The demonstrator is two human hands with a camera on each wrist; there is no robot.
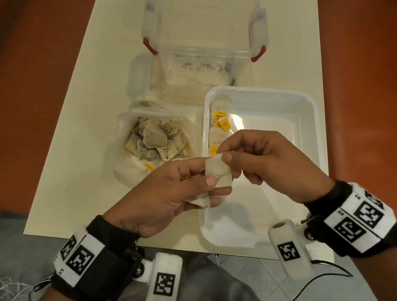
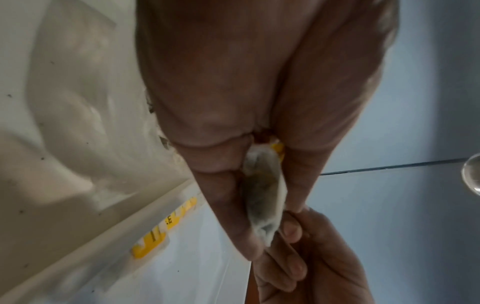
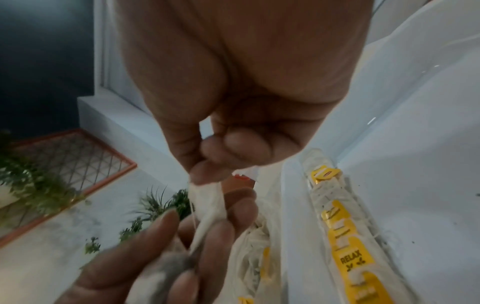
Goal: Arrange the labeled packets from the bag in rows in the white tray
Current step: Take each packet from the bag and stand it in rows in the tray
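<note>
While your left hand (image 1: pixel 173 194) and right hand (image 1: pixel 261 158) both pinch this tea bag (image 1: pixel 218 174), remember it's light, soft, tearable: grip the paper edges, over the near white tray (image 1: pixel 313 115).

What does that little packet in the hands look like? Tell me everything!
The packet is a small, soft pouch of thin whitish paper with dark specks showing through. It is held up above the near part of the white tray, not lying in it. The left hand grips its lower part, and the right hand pinches its top corner. A yellow label peeks out behind it inside the left hand.
</note>
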